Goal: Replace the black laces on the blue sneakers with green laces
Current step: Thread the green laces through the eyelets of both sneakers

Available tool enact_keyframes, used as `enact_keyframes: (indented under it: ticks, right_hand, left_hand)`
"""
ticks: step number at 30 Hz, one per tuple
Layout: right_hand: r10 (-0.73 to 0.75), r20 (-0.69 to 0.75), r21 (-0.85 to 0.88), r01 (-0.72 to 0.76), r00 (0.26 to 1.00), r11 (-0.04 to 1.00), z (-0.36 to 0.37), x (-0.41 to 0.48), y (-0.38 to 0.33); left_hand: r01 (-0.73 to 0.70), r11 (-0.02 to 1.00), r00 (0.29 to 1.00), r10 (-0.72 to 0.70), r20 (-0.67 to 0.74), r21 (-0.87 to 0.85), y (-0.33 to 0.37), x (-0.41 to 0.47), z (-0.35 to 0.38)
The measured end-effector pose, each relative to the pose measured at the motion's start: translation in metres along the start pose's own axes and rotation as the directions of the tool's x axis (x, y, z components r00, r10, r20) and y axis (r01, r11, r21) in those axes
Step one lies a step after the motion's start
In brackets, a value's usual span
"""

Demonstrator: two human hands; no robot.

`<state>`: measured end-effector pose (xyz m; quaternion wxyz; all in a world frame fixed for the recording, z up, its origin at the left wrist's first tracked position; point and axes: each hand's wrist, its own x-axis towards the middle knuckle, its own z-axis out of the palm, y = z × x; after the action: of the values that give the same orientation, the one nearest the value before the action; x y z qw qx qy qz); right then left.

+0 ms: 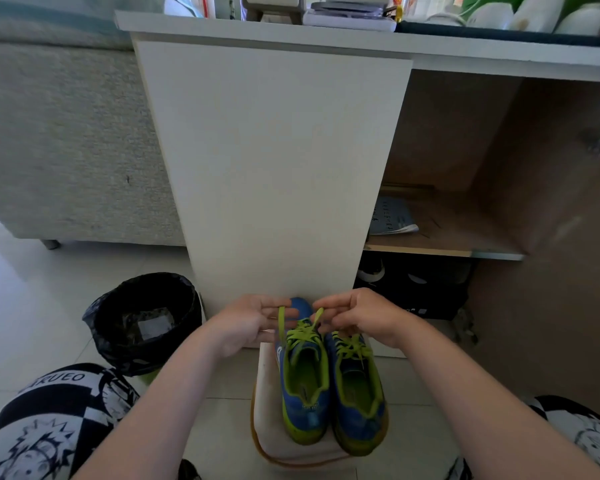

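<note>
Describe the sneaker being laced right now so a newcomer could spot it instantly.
Start at the tall white cabinet panel; at its foot a pale stool holds two blue sneakers side by side. The target is the left sneaker. Unlike the right sneaker, its green lace ends are lifted, pinched by left hand and right hand.

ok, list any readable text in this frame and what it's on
"RUEO" in white capitals on the person's black-and-white printed trousers, left knee; the start of the word is cut off by a fold.
Printed sheet on the desk's lower shelf: lines of text, too small to read.
White logo on the side of the left blue sneaker: not legible.
White markings on the black box under the shelf: blurred.
Items on the desk top: labels blurred.
</note>
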<state>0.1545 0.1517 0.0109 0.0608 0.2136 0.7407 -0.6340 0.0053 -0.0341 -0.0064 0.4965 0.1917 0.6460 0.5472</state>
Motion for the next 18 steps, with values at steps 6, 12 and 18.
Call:
enact_keyframes:
  ticks: [6, 12, 18]
  right_hand:
    - [-0.094, -0.210, -0.106, 0.073, 0.973, 0.992, 0.007, 0.011, -0.004]
    - [-0.195, -0.243, -0.182, 0.153, 0.950, 0.971, 0.011, 0.030, -0.006]
    - [-0.295, -0.234, -0.150, 0.265, 0.926, 0.952, 0.017, 0.045, -0.006]
  left_hand:
    - [-0.087, 0.971, 0.951, 0.148, -0.273, 0.225, -0.009, 0.021, 0.009]
    - [-0.025, 0.864, 0.874, 0.263, -0.408, 0.502, 0.010, 0.035, 0.017]
    - [-0.050, 0.945, 0.940, 0.154, -0.304, 0.324, 0.011, 0.047, 0.036]
